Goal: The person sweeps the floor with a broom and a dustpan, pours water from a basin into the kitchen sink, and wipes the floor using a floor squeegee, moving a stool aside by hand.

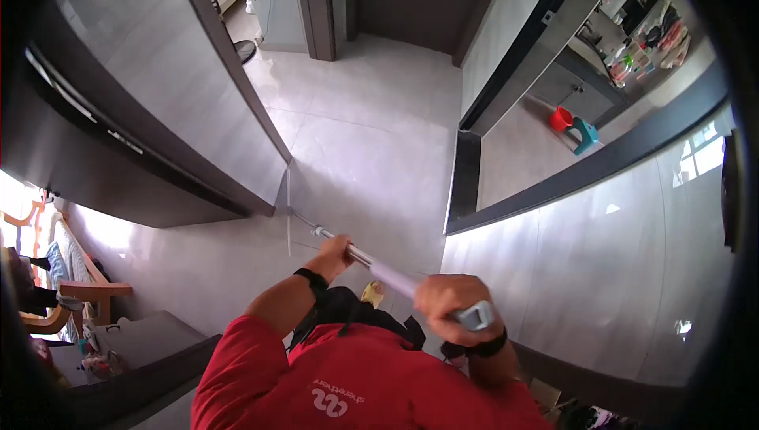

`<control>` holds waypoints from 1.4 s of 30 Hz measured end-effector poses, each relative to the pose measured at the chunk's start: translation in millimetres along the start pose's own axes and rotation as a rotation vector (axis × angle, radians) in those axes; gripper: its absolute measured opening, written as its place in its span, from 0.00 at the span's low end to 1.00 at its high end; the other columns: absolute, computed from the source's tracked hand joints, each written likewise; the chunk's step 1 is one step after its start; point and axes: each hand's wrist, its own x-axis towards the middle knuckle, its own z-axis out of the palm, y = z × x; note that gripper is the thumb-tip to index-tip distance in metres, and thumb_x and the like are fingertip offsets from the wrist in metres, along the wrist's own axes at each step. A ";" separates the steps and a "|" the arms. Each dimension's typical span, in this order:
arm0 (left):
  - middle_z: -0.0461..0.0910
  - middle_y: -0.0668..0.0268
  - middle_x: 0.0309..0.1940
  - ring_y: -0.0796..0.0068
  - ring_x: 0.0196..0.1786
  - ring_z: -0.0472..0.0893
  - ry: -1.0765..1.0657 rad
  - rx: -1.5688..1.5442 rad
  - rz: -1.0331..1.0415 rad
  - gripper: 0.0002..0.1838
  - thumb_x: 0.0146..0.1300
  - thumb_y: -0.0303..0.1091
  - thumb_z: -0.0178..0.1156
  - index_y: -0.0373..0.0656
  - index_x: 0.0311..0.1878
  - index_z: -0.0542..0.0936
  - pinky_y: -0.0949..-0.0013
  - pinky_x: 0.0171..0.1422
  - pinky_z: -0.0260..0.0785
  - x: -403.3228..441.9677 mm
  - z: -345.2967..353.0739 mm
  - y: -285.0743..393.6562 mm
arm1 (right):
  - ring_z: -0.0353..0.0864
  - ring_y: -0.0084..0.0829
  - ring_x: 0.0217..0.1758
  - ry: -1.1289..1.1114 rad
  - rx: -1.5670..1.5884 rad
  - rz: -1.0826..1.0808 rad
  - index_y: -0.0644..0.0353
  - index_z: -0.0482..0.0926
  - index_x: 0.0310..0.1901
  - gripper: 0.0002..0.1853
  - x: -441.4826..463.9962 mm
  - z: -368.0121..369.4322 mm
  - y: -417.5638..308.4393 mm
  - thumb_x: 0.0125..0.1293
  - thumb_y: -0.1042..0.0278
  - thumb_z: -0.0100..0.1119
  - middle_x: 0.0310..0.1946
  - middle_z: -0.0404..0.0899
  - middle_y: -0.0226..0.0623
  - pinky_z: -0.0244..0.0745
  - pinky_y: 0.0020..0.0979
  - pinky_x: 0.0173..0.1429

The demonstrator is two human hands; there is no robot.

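Note:
A long pole (391, 278) with a silver lower section and a pale lilac grip slants from the floor at centre left up toward my body. My left hand (338, 250) is wrapped round the silver section. Around the grip's upper end, just below its grey end cap (477, 316), my right hand (452, 303) is closed. Beyond my left hand the pole narrows to a thin rod that reaches down near the wall corner; what is at its far end is hard to make out.
Glossy grey tiles (364, 145) cover the floor. A wall corner (277, 193) stands at the left, with a dark door (118, 153) beside it. To the right, a doorway with a dark threshold (466, 177) shows a red bucket (560, 119) and a teal stool (584, 136).

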 end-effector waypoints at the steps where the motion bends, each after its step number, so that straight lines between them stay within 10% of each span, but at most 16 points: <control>1: 0.68 0.67 0.20 0.73 0.20 0.70 -0.015 0.002 0.014 0.04 0.52 0.32 0.54 0.44 0.26 0.71 0.66 0.21 0.68 -1.0 21.3 -7.4 | 0.74 0.34 0.24 0.068 -0.026 0.007 0.59 0.70 0.21 0.06 -7.2 -10.9 -4.5 0.42 0.83 0.54 0.19 0.71 0.34 0.70 0.33 0.30; 10: 0.69 0.66 0.24 0.70 0.26 0.73 -0.187 0.202 -0.034 0.05 0.53 0.31 0.54 0.44 0.32 0.69 0.66 0.28 0.72 -18.7 203.8 37.9 | 0.70 0.31 0.14 0.303 -0.212 -0.074 0.56 0.67 0.15 0.10 27.6 -75.5 -37.0 0.43 0.71 0.60 0.10 0.68 0.30 0.69 0.31 0.23; 16: 0.65 0.68 0.18 0.75 0.19 0.68 -0.333 -0.074 0.248 0.06 0.54 0.33 0.54 0.45 0.25 0.68 0.70 0.19 0.62 76.8 162.1 122.3 | 0.74 0.35 0.21 0.183 -0.384 -0.029 0.57 0.70 0.18 0.08 107.7 -124.0 30.6 0.45 0.74 0.61 0.18 0.73 0.32 0.72 0.34 0.29; 20: 0.65 0.66 0.17 0.74 0.19 0.70 -0.040 -0.053 0.095 0.07 0.53 0.31 0.53 0.45 0.24 0.66 0.69 0.20 0.66 113.7 140.1 221.9 | 0.73 0.35 0.27 0.063 0.002 0.030 0.60 0.74 0.22 0.05 189.5 -137.8 85.7 0.42 0.81 0.57 0.19 0.72 0.35 0.71 0.37 0.40; 33: 0.72 0.67 0.20 0.73 0.21 0.76 -0.404 0.374 -0.159 0.06 0.54 0.34 0.53 0.43 0.25 0.70 0.66 0.29 0.76 97.9 337.3 215.5 | 0.67 0.24 0.09 0.539 -0.238 -0.157 0.59 0.70 0.17 0.05 208.7 -219.9 28.3 0.40 0.77 0.57 0.08 0.68 0.28 0.71 0.29 0.21; 42: 0.66 0.68 0.21 0.72 0.23 0.70 -0.339 -0.074 0.021 0.01 0.56 0.28 0.50 0.45 0.30 0.68 0.65 0.27 0.71 189.8 325.3 325.8 | 0.77 0.33 0.27 0.048 -0.286 -0.129 0.55 0.74 0.23 0.04 288.3 -322.8 88.0 0.46 0.75 0.59 0.23 0.74 0.32 0.72 0.28 0.30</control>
